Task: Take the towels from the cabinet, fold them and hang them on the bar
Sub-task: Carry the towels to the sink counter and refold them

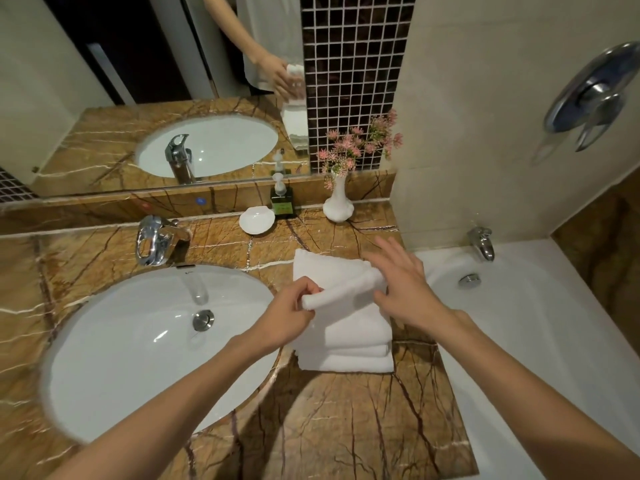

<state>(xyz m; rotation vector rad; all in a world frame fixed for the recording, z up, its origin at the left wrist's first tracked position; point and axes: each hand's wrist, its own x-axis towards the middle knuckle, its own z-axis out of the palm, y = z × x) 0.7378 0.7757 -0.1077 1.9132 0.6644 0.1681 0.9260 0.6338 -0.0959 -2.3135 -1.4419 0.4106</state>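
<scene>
A stack of folded white towels [346,344] lies on the brown marble counter [332,417], between the sink and the bathtub. On top of the stack a small white towel [341,291] is rolled into a tube. My left hand [289,318] pinches the left end of that roll. My right hand [401,282] rests over the roll's right end with its fingers spread flat. No cabinet or towel bar is in view.
An oval white sink [138,351] with a chrome tap [154,240] is at the left. A white bathtub [540,337] is at the right. A soap dish [257,220], a soap bottle [282,201] and a white vase of pink flowers [338,202] stand by the mirror.
</scene>
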